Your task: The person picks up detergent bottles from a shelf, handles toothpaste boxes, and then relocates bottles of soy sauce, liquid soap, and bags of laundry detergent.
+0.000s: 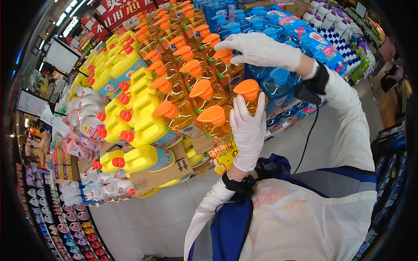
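Note:
Both hands wear white gloves. My left hand is against the near side of an amber pump bottle with an orange top, its fingers spread up the bottle's front. That bottle stands at the front corner of the rows. Further back, my right hand reaches over from the right, fingers and thumb about the orange top of another amber bottle. Its palm side is hidden. More amber bottles stand close to the left, and blue pump bottles stand just to the right.
Yellow jugs with red caps fill the display's left side, some in an open cardboard box. A yellow price sign hangs at the front edge. A black cable dangles from my right wrist. Shelves stand at lower left.

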Action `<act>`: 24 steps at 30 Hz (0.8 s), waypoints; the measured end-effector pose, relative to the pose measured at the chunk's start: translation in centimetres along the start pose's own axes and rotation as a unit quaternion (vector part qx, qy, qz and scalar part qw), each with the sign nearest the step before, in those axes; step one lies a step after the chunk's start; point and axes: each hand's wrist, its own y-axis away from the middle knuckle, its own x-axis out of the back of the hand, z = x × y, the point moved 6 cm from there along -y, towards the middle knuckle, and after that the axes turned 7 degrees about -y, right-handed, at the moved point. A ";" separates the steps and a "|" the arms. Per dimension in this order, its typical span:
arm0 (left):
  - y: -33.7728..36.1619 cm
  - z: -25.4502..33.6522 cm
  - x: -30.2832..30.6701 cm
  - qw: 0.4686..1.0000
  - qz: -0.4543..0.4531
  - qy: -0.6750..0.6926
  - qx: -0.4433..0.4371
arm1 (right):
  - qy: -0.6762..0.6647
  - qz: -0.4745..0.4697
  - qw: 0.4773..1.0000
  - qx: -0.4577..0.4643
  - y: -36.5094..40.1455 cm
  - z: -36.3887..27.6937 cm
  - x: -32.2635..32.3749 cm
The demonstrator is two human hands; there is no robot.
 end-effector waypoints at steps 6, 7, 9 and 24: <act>0.3 -0.1 -0.9 0.998 -0.033 -0.048 -0.023 | -0.007 -0.155 0.985 -0.075 -3.8 2.0 -4.3; 0.3 -0.2 -0.9 0.998 -0.034 -0.054 -0.027 | -0.017 -0.151 0.986 -0.071 -3.8 2.1 -4.4; 0.4 -0.2 -1.0 0.997 -0.035 -0.063 -0.032 | -0.035 -0.144 0.987 -0.064 -3.9 2.0 -4.1; 0.4 -0.4 -1.0 0.994 -0.062 -0.077 -0.041 | -0.096 -0.170 0.976 -0.092 -1.9 -0.5 -2.0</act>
